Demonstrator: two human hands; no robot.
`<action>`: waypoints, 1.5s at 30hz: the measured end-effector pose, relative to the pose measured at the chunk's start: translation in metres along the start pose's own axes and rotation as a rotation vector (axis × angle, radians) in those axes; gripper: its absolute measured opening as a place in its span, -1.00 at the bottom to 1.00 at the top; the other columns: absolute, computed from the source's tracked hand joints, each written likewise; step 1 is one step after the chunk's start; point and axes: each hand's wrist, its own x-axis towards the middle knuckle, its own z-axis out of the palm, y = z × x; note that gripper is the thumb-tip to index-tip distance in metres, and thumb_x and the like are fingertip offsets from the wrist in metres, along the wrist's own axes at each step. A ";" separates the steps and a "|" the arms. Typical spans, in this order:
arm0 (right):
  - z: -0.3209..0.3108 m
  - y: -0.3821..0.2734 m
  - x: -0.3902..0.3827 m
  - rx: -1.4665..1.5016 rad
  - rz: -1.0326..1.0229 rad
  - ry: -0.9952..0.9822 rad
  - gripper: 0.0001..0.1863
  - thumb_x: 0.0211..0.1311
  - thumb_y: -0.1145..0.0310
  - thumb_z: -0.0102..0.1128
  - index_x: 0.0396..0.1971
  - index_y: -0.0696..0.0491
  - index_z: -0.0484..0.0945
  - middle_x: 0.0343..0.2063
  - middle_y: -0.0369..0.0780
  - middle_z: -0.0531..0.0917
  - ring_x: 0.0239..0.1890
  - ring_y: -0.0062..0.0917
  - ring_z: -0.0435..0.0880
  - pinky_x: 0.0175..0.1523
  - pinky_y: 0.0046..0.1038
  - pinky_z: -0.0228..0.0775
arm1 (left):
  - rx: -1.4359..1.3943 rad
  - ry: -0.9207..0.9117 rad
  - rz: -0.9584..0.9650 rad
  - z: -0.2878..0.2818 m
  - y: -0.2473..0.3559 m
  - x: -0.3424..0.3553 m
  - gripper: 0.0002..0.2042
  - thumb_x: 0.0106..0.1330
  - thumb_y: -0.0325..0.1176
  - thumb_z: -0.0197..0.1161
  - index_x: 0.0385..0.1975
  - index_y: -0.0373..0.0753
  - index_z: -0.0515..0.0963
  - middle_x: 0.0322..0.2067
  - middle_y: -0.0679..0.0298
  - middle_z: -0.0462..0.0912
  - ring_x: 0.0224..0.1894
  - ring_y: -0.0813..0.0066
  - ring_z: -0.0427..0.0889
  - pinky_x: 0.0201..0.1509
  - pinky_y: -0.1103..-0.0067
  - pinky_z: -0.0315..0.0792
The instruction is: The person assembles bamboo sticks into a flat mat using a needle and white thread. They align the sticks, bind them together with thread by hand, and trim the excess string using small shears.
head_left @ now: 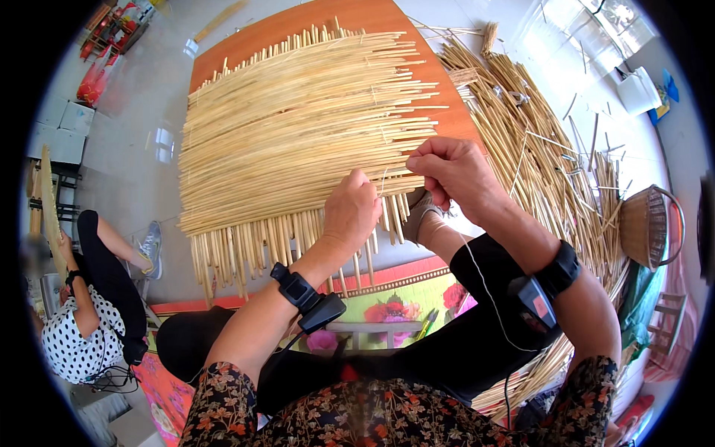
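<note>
The right hand [456, 173], pinching thin white thread [484, 283], is nearer the sideways-lying pale-yellow reed stalks [283, 127] at their right ends than the curled left hand [351, 210], grip unclear.

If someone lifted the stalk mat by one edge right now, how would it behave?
The stalk mat would probably stay fairly stiff, since its close-packed upper stalks lie across others whose ends jut out below. It's likely light for its size, being made of slim stalks. Those uneven ends might snag.

left hand [353, 209], right hand [456, 177] at reed mat [275, 127]
</note>
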 end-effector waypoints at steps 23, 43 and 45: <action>0.006 0.056 0.055 -0.017 0.123 0.047 -0.90 0.30 0.39 0.15 -0.32 0.11 0.53 -0.53 -0.27 0.61 -0.54 -0.62 0.65 -0.45 -0.57 0.58 | -0.240 -0.159 -0.109 -0.007 -0.014 0.025 -0.90 0.11 -0.44 0.31 -0.51 -0.32 0.56 -0.39 0.18 0.58 -0.40 0.23 0.63 -0.31 0.42 0.50; 0.018 0.039 0.049 -0.727 -0.540 0.010 -0.86 0.07 0.32 0.21 -0.39 0.00 0.68 -0.52 -0.16 0.67 -0.42 -0.21 0.66 -0.27 -0.27 0.50 | -1.440 -0.274 -0.501 -0.041 -0.010 0.040 -0.82 0.37 -0.40 0.14 -0.10 -0.27 0.54 -0.27 0.33 0.65 -0.27 0.64 0.64 -0.16 0.69 0.55; 0.016 0.032 0.046 -0.646 -0.445 0.021 -0.84 0.08 0.34 0.22 -0.40 0.09 0.67 -0.58 -0.15 0.65 -0.51 -0.34 0.65 -0.32 -0.36 0.48 | -1.436 -0.343 -0.441 -0.038 -0.007 0.039 -0.77 0.37 -0.43 0.14 -0.02 -0.27 0.50 -0.21 0.33 0.65 -0.25 0.60 0.66 -0.14 0.69 0.55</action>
